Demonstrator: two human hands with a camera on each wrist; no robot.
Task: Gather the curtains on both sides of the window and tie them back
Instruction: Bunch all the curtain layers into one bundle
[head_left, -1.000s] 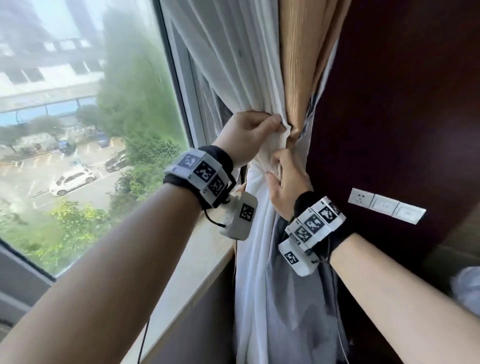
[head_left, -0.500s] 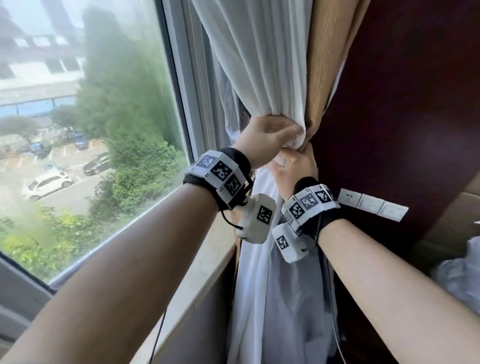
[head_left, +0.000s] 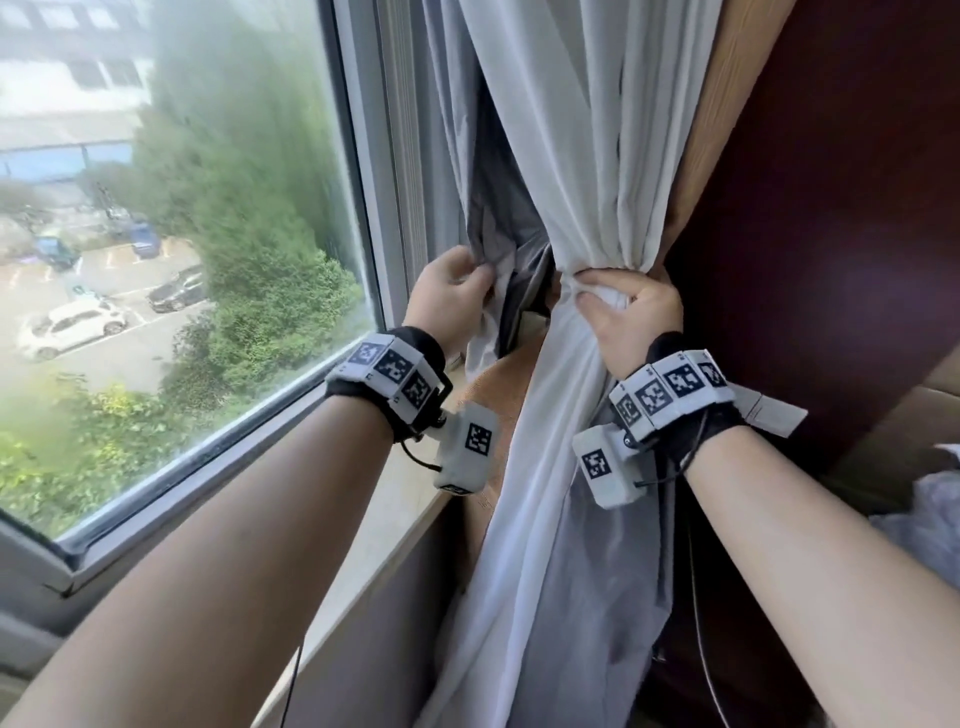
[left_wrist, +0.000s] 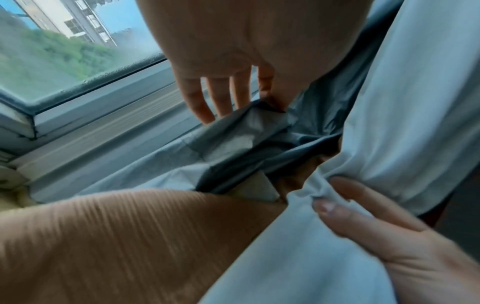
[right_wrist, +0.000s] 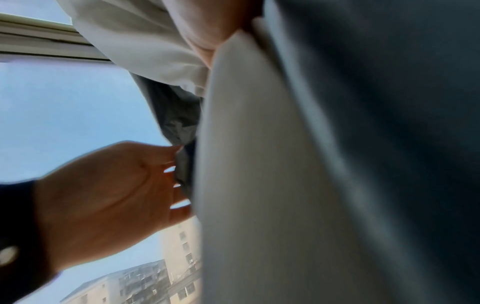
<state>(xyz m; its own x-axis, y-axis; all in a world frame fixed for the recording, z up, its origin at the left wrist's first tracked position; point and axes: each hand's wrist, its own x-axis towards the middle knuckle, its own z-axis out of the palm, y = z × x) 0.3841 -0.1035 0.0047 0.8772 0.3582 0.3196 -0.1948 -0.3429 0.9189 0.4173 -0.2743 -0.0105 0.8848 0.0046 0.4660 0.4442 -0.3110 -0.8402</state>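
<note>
The white curtain (head_left: 587, 156) hangs beside the window, pinched into a bunch at sill height. My right hand (head_left: 597, 291) grips that bunch from the right, fingers curled round the white cloth (left_wrist: 324, 191). A grey curtain layer (head_left: 498, 228) hangs loose behind it, toward the glass. My left hand (head_left: 480, 273) pinches a fold of this grey layer (left_wrist: 259, 121) to the left of the bunch. A tan ribbed curtain (head_left: 717, 119) runs behind the white one, and its lower part (left_wrist: 103, 236) lies over the sill. In the right wrist view, the left hand (right_wrist: 116, 185) touches the grey cloth (right_wrist: 179, 123).
The window pane (head_left: 182, 208) and its frame (head_left: 384, 156) fill the left side, with a pale sill (head_left: 395, 499) below. A dark red-brown wall (head_left: 831, 182) stands right of the curtains, with white switch plates (head_left: 769, 415) behind my right wrist. A thin cable (head_left: 701, 623) hangs down there.
Both hands were together on the bunch. Now the left hand has let go and moved left onto the grey layer, while the right hand alone holds the white bunch.
</note>
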